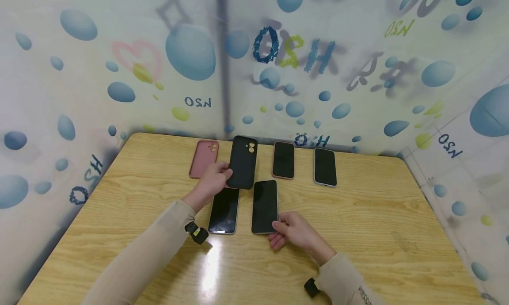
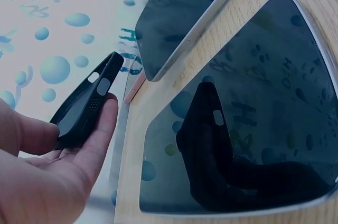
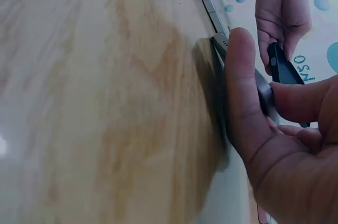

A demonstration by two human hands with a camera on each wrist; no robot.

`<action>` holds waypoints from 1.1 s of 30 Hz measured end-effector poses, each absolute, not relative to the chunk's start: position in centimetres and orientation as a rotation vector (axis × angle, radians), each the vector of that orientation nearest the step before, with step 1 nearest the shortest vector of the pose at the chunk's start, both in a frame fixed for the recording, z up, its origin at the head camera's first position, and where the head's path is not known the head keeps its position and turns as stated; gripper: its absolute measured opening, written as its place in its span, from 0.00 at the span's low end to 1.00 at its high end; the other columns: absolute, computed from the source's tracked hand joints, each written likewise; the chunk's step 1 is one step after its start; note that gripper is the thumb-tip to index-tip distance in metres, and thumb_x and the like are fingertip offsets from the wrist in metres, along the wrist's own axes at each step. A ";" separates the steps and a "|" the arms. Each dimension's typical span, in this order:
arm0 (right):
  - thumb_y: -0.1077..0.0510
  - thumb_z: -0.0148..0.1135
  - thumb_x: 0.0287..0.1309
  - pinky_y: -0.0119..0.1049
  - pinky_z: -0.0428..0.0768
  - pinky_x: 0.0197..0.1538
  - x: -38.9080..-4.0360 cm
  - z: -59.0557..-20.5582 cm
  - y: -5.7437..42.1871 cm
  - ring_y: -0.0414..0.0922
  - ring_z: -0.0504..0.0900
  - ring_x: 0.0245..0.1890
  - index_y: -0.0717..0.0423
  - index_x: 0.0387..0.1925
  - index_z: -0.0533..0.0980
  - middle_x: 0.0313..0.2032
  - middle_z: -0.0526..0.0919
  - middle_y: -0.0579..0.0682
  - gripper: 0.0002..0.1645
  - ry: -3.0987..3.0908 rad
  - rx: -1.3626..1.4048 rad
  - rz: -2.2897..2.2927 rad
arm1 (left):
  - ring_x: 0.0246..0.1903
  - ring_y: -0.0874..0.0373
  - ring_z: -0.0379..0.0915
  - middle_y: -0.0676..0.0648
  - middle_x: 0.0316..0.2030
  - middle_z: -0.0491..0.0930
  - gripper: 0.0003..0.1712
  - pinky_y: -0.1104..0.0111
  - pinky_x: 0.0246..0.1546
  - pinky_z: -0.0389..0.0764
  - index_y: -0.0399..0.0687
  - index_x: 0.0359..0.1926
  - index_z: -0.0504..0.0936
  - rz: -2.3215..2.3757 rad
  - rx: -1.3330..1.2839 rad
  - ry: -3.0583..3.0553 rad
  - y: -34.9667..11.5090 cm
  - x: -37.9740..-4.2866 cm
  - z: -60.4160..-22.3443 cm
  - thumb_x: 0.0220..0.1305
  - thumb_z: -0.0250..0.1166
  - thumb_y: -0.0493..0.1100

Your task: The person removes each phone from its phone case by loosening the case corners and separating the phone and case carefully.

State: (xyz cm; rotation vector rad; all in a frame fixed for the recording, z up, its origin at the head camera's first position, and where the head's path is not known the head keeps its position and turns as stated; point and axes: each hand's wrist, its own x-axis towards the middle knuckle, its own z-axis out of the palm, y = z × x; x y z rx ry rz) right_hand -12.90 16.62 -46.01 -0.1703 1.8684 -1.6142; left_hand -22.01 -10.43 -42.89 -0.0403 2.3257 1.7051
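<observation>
My left hand [image 1: 211,181] grips a black phone case [image 1: 243,163] by its lower left edge, above the table. The case's back with its camera cutouts shows in the head view; the left wrist view shows the end openings of the case [image 2: 90,102]. My right hand [image 1: 295,231] pinches a dark-screened phone [image 1: 264,206] at its lower right corner, thumb on the screen and fingers beneath. In the right wrist view this phone's edge is tilted, with its reflection on the tabletop. Another phone [image 1: 224,212] lies screen up below the left hand, its top overlapped by the case.
A pink phone case [image 1: 204,158] lies at the back left of the wooden table [image 1: 377,234]. Behind the held phone lie a pink-edged phone [image 1: 283,160] and a light-edged phone [image 1: 325,167], both screen up. A patterned curtain [image 1: 191,110] stands along the table's back.
</observation>
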 end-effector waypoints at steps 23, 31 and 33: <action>0.59 0.59 0.75 0.37 0.82 0.18 -11.7 -45.4 15.2 0.38 0.77 0.10 0.60 0.21 0.74 0.15 0.78 0.48 0.21 2.379 -0.173 -1.179 | 0.47 0.44 0.77 0.30 0.55 0.76 0.24 0.57 0.48 0.83 0.26 0.69 0.68 1.681 -0.076 2.368 -10.5 -22.1 -42.5 0.81 0.50 0.37; 0.60 0.57 0.75 0.36 0.82 0.18 -11.7 -45.2 15.4 0.39 0.77 0.11 0.59 0.23 0.74 0.15 0.78 0.48 0.20 2.389 -0.199 -1.152 | 0.49 0.43 0.77 0.29 0.58 0.75 0.25 0.56 0.51 0.83 0.26 0.71 0.66 1.684 -0.068 2.351 -10.6 -22.4 -42.3 0.81 0.50 0.37; 0.61 0.56 0.75 0.37 0.83 0.18 -11.9 -45.2 15.6 0.40 0.78 0.11 0.60 0.23 0.75 0.16 0.78 0.49 0.19 2.390 -0.195 -1.155 | 0.49 0.43 0.77 0.29 0.58 0.75 0.25 0.56 0.50 0.83 0.25 0.71 0.66 1.691 -0.061 2.346 -10.7 -22.5 -42.2 0.81 0.50 0.37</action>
